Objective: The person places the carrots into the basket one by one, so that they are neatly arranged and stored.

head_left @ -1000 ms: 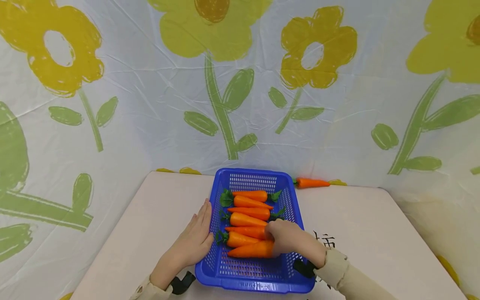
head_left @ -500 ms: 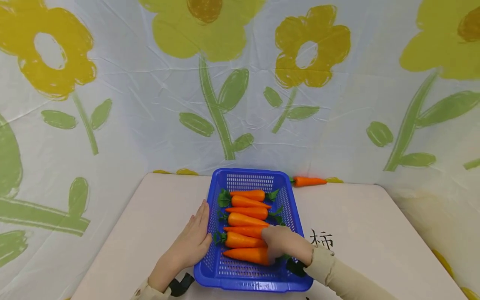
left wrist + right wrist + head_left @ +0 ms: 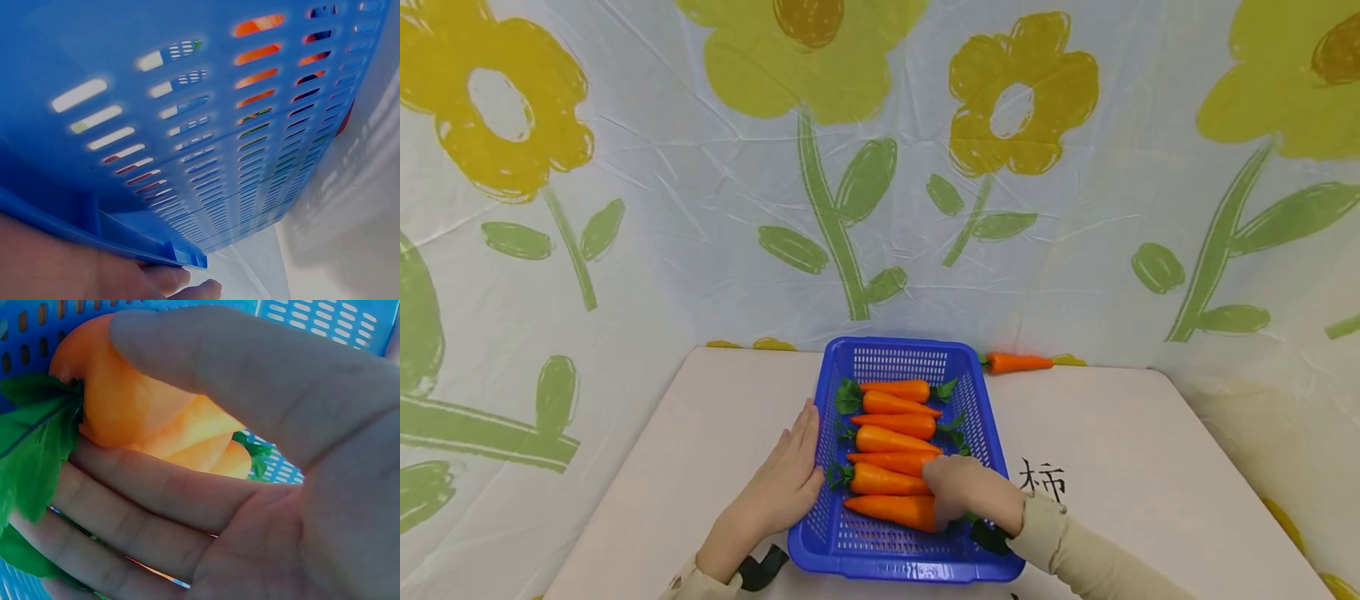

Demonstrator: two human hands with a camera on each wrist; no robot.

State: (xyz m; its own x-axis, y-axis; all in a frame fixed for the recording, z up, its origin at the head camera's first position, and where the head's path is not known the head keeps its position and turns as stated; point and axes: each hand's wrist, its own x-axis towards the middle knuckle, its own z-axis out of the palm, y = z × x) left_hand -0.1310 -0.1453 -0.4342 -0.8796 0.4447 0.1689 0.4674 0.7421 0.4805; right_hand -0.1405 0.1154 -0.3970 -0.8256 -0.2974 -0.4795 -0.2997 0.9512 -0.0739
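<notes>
Several orange carrots lie crosswise in a row inside a blue plastic basket (image 3: pixel 906 572). My right hand (image 3: pixel 972 493) reaches into the basket and holds the thick end of the nearest carrot (image 3: pixel 891 510). In the right wrist view, the thumb lies along one side of that carrot (image 3: pixel 112 400) and the fingers along the other, with green leaves (image 3: pixel 44 431) beside them. My left hand (image 3: pixel 778 492) rests with straight fingers against the basket's left side. The left wrist view has this hand (image 3: pixel 94 269) under the rim, beside the slotted wall (image 3: pixel 62 44).
One more carrot (image 3: pixel 1018 362) lies on the table outside the basket, at the back right. Black written characters (image 3: pixel 1042 479) mark the pale tabletop (image 3: pixel 1112 467) to the right. A flower-printed cloth (image 3: pixel 715 167) hangs behind and at both sides.
The nearest carrot has turned slightly, its thick end now a little closer to me, with my right hand on it. My left hand stays at the basket's side. The head view shifted slightly.
</notes>
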